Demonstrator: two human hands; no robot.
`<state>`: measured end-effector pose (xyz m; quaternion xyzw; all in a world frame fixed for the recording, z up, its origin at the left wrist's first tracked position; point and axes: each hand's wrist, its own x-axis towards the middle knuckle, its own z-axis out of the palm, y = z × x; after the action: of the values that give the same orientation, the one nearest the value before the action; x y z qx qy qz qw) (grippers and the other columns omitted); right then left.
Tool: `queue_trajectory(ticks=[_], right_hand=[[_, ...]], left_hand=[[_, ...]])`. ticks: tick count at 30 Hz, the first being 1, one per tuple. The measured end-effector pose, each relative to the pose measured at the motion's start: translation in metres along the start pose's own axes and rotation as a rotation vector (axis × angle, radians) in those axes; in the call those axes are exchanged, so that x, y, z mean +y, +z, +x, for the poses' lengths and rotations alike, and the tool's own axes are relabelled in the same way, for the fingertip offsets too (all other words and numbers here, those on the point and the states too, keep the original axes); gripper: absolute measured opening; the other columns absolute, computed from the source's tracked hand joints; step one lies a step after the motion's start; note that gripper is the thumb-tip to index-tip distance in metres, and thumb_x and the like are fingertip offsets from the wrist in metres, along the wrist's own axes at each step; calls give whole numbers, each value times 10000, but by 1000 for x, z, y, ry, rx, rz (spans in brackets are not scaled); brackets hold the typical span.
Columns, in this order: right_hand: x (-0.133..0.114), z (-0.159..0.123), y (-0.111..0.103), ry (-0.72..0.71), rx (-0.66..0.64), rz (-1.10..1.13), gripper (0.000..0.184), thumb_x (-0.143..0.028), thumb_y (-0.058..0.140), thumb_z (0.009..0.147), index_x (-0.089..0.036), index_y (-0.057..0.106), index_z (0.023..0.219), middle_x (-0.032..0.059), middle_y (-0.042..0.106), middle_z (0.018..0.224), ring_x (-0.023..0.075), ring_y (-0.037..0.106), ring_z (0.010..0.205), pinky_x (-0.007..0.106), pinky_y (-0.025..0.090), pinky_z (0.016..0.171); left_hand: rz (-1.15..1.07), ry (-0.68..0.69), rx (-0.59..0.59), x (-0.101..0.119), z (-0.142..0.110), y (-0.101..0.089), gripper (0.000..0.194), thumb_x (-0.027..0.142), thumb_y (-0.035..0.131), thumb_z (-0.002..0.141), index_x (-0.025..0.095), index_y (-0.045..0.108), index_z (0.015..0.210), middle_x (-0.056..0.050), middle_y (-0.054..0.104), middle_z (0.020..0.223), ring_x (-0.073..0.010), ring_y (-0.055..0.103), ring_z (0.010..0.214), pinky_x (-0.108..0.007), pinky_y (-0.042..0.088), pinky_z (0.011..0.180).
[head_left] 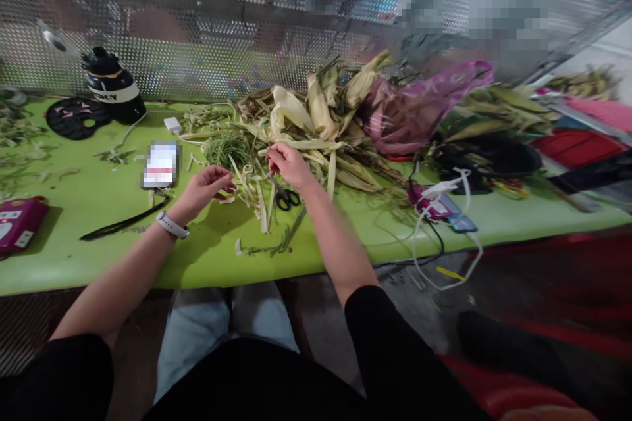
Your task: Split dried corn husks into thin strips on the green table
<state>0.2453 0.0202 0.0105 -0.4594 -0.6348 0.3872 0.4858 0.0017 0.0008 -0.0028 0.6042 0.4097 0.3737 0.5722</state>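
Pointing away and leftward, black-handled scissors (281,193), long axis slanting

1. Fairly even, bright light falls on the green table (380,223), while the floor (405,316) below is dim.
2. A white streak glares near the top, beside the metal mesh (197,20).
3. Soft shadows lie on the table beneath the left hand (210,184) and right of the purple box (22,227).
4. The black sleeves (395,348) show almost no detail.
5. The right forearm (340,230) is slightly blurred; the far right side looks smeared.
6. Wide-angle distortion bows the table's front edge.
7. Coarse pixel blocks cover the phone (160,164) and patches at upper right.
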Motion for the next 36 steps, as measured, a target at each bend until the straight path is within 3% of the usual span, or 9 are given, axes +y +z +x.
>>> queue_trajectory(ticks=[5, 11, 14, 16, 19, 23, 29, 33, 36], right_hand=[[10, 6, 0, 60, 40, -3, 395, -557, 581, 903, -208, 512, 733, -56, 523, 568, 88, 504, 462, 228, 434, 489], [9, 3, 7, 73, -22, -19, 354, -493, 569, 932, -209, 504, 732, -50, 553, 571, 93, 518, 470, 230, 440, 505], [9, 4, 8, 69, -37, 1, 368, -526, 574, 918, -209, 508, 743, -50, 557, 571, 93, 525, 472, 227, 441, 503], [10, 5, 8, 70, -28, 18, 393, -564, 580, 899, -210, 511, 742, -50, 553, 569, 95, 526, 471, 231, 444, 503], [12, 7, 5, 71, 25, 37, 423, -604, 587, 873, -210, 521, 738, -36, 572, 614, 102, 547, 504, 245, 461, 535], [11, 8, 4, 13, 125, 43, 433, -628, 595, 847, -208, 553, 747, 5, 634, 762, 129, 608, 667, 260, 476, 628], [8, 0, 22, 56, 133, 142, 424, -636, 610, 813, -213, 583, 785, 14, 654, 816, 168, 621, 834, 294, 493, 763], [2, -10, 35, 73, 70, 181, 438, -651, 588, 822, -213, 572, 805, 3, 634, 791, 154, 602, 781, 294, 498, 753], [-4, -17, 38, -32, 54, 60, 432, -635, 546, 870, -207, 592, 838, 22, 632, 821, 159, 591, 772, 311, 496, 755]], left_hand=[[204, 25, 41, -2, 7, 7, 447, 376, 769, 779, 131, 642, 1132, -76, 733, 867, -165, 694, 759, -266, 544, 630], [178, -192, -5, 21, 15, 28, 678, 341, 780, 784, 169, 502, 1378, -87, 753, 806, -207, 717, 681, -276, 513, 548], [156, -277, 31, 24, 27, 40, 607, 326, 809, 750, 166, 570, 1284, -76, 748, 763, -204, 705, 633, -267, 492, 521], [143, -287, 83, 20, 34, 46, 360, 303, 811, 739, 140, 669, 1027, -64, 728, 715, -174, 677, 590, -262, 494, 524], [46, -198, 119, 12, 36, 46, 207, 293, 793, 746, 120, 684, 779, -73, 725, 741, -155, 689, 672, -254, 536, 601], [-243, -20, 141, 5, 21, 39, 306, 362, 799, 738, 132, 711, 918, -98, 754, 949, -193, 727, 890, -310, 591, 752], [-415, 83, 184, -7, 9, 39, 427, 352, 883, 643, 147, 622, 912, -55, 762, 853, -183, 742, 838, -330, 583, 817], [-408, 140, 147, -14, 12, 39, 579, 336, 890, 638, 179, 592, 1109, -27, 765, 879, -161, 731, 850, -325, 563, 860], [-340, 152, 118, -13, 15, 36, 474, 320, 861, 680, 155, 618, 1052, -40, 755, 888, -149, 716, 859, -295, 548, 856]])
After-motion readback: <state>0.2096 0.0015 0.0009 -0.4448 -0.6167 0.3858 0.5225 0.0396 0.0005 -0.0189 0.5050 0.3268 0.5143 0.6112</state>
